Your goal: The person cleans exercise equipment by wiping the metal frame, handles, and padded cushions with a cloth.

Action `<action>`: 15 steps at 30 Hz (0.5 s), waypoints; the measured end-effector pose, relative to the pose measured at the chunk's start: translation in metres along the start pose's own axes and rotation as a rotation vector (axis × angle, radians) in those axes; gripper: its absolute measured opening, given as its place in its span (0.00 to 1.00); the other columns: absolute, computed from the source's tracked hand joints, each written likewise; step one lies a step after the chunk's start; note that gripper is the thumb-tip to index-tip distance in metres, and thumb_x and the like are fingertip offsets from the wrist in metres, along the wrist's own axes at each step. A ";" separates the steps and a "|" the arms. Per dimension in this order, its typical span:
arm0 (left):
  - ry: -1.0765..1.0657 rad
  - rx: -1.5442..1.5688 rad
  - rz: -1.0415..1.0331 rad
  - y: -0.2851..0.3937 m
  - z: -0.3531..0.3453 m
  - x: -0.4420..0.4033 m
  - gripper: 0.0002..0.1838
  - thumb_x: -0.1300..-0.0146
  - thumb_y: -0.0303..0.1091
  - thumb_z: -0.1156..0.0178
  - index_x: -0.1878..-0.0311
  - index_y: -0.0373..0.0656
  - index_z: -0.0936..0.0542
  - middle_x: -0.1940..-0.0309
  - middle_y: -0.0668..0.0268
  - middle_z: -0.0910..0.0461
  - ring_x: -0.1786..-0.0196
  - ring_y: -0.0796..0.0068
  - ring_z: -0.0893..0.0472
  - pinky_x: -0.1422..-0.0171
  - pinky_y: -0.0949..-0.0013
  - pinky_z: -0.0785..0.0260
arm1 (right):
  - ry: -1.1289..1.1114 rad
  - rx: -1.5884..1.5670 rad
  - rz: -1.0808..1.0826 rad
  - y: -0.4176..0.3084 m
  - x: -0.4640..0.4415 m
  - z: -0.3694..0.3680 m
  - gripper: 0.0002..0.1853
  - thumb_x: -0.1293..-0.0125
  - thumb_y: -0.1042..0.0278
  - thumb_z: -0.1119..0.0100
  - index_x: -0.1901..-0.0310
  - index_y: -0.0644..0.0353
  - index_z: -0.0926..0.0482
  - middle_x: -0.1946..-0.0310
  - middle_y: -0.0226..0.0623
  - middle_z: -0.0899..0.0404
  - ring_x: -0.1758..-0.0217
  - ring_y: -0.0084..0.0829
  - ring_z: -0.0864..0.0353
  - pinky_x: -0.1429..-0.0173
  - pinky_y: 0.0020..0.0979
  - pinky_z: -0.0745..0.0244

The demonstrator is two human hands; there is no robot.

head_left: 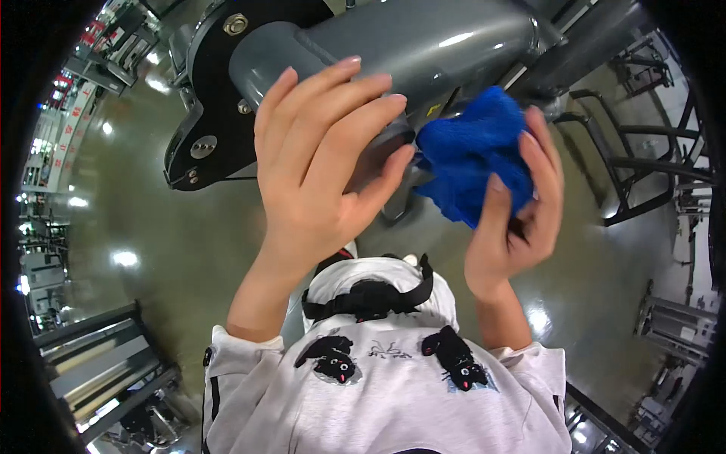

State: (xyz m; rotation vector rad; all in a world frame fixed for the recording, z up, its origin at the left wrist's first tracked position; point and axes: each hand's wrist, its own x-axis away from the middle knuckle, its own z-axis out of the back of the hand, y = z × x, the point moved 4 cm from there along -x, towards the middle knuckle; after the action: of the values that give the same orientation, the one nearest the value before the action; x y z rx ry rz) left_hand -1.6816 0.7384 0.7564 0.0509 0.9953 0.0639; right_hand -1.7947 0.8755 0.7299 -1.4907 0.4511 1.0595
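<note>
A crumpled blue cloth [476,155] is gripped in my right hand [529,204], thumb on the near side and fingers curled round its right edge. My left hand [321,147] is open, its fingers spread, with the back of the hand facing me. It is in front of a thick grey metal tube [423,45] of a gym machine; whether the fingertips touch the tube I cannot tell. The cloth hangs just right of my left thumb, below the tube. Part of the tube's underside is hidden behind my left hand and the cloth.
A black bolted plate [200,113] joins the tube's left end. Black metal frames [643,159] stand to the right on the shiny floor [181,234]. Another machine [106,371] is at the lower left, and more gym equipment lines both sides.
</note>
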 end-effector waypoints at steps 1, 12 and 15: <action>0.061 0.052 0.038 0.000 -0.001 0.002 0.25 0.51 0.29 0.32 0.47 0.42 0.25 0.52 0.62 0.19 0.42 0.58 0.24 0.31 0.54 0.45 | 0.042 -0.004 0.118 -0.009 -0.007 0.003 0.21 0.45 0.83 0.45 0.47 0.66 0.24 0.43 0.54 0.27 0.38 0.51 0.29 0.34 0.44 0.36; 0.336 0.442 0.281 -0.021 0.011 0.049 0.49 0.57 0.36 0.26 0.35 0.38 0.45 0.37 0.42 0.41 0.35 0.47 0.37 0.32 0.52 0.43 | -0.345 0.037 0.430 -0.035 -0.008 -0.071 0.21 0.52 0.60 0.41 0.53 0.51 0.17 0.44 0.38 0.23 0.41 0.43 0.25 0.33 0.42 0.41; 0.237 0.426 0.303 -0.021 0.014 0.053 0.46 0.58 0.35 0.25 0.37 0.39 0.41 0.37 0.46 0.39 0.32 0.45 0.39 0.31 0.50 0.44 | -0.291 -0.088 0.371 -0.017 -0.017 -0.068 0.20 0.51 0.68 0.42 0.53 0.56 0.18 0.47 0.43 0.22 0.40 0.46 0.26 0.35 0.43 0.37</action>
State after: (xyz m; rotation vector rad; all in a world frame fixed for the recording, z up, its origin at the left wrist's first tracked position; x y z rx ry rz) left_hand -1.6408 0.7209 0.7181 0.5968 1.2188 0.1368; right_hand -1.7661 0.8113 0.7461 -1.3281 0.4892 1.5820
